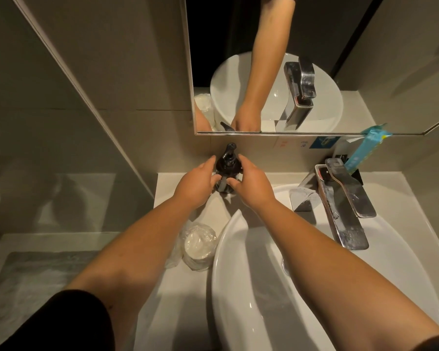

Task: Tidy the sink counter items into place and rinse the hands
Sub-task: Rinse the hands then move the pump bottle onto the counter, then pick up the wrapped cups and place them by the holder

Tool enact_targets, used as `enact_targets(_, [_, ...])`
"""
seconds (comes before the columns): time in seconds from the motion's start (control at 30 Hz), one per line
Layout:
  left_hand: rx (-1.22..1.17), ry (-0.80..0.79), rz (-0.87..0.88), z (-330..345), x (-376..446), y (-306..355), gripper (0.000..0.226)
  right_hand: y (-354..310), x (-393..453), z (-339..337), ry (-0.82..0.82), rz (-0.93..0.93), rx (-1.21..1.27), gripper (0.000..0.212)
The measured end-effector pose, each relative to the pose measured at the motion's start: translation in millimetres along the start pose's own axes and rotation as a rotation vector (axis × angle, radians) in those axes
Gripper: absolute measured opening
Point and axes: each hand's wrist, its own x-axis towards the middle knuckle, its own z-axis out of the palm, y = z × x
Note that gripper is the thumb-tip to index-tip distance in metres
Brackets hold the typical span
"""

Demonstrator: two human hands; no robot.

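Observation:
A dark pump soap bottle [227,162] stands upright at the back of the white counter [183,287], against the wall under the mirror. My left hand [197,183] wraps its left side and my right hand [251,184] its right side, fingers curled round the bottle's body. The pump head points away from me. The lower part of the bottle is hidden by my fingers. The white oval basin [314,287] lies to the right, under my right forearm. A chrome tap [342,206] reaches over the basin; no water is visible running.
A plastic-wrapped stack of white cups or lids [198,247] sits on the counter left of the basin. A teal packet [365,148] stands in a holder behind the tap. The mirror [289,72] hangs above. A glass partition and a grey mat are at the left.

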Motion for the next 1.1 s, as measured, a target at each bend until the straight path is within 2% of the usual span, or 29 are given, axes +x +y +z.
enact_targets(0.13, [0.036, 0.012, 0.016, -10, -7, 2, 0.055, -5, -3, -5, -0.045, 0.046, -0.034, 0.076])
enact_targets(0.4, [0.109, -0.004, 0.002, -45, -40, 4, 0.054, -26, -32, -25, -0.056, 0.061, -0.136, 0.077])
enact_targets(0.57, [0.141, 0.007, -0.012, -61, -69, 7, 0.053, -45, -66, -38, -0.039, 0.017, -0.183, 0.070])
enact_targets(0.8, [0.152, 0.027, -0.026, -60, -110, 23, 0.051, -54, -104, -45, -0.103, -0.070, -0.249, 0.064])
enact_targets(0.93, [0.136, 0.059, -0.089, -54, -138, 29, 0.051, -55, -113, -44, -0.165, -0.155, -0.253, 0.057])
enact_targets(1.1, [0.121, 0.116, -0.212, -31, -183, 41, 0.050, -48, -121, -38, -0.303, -0.263, -0.283, 0.067])
